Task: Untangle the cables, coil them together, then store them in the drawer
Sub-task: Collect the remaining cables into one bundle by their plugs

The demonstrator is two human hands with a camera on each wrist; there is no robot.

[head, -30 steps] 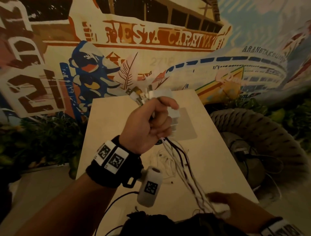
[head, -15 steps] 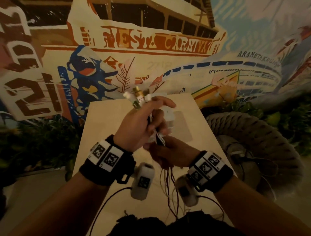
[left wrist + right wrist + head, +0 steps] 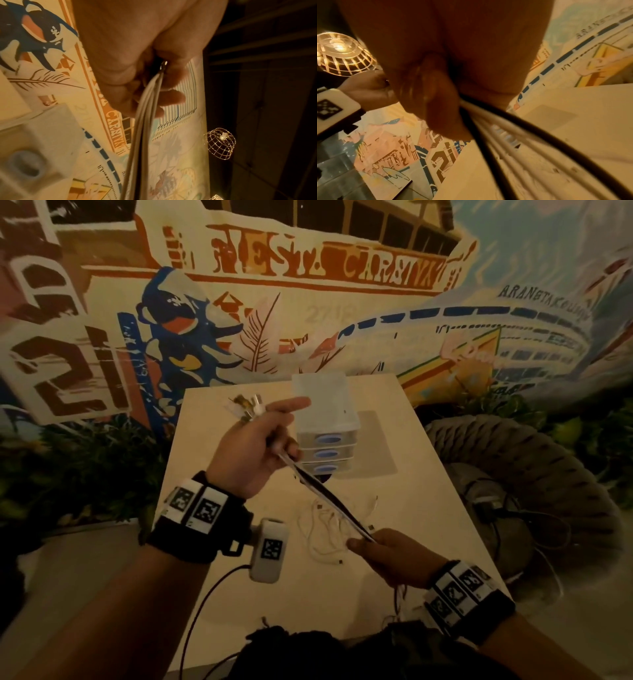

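The drawer unit (image 3: 327,419) blocks the desk's (image 3: 428,508) far edge; loose white cables (image 3: 322,529) clutter its middle. Bare surface lies along the left and right edges.

Pale counter (image 3: 428,529) fills frame centre. Three-tier plastic drawer unit (image 3: 327,422) stands on a flat grey mat (image 3: 380,446) toward its far end. Loose white cables (image 3: 325,529) lie at mid-counter.

Black wristbands (image 3: 191,529) with white coded tags
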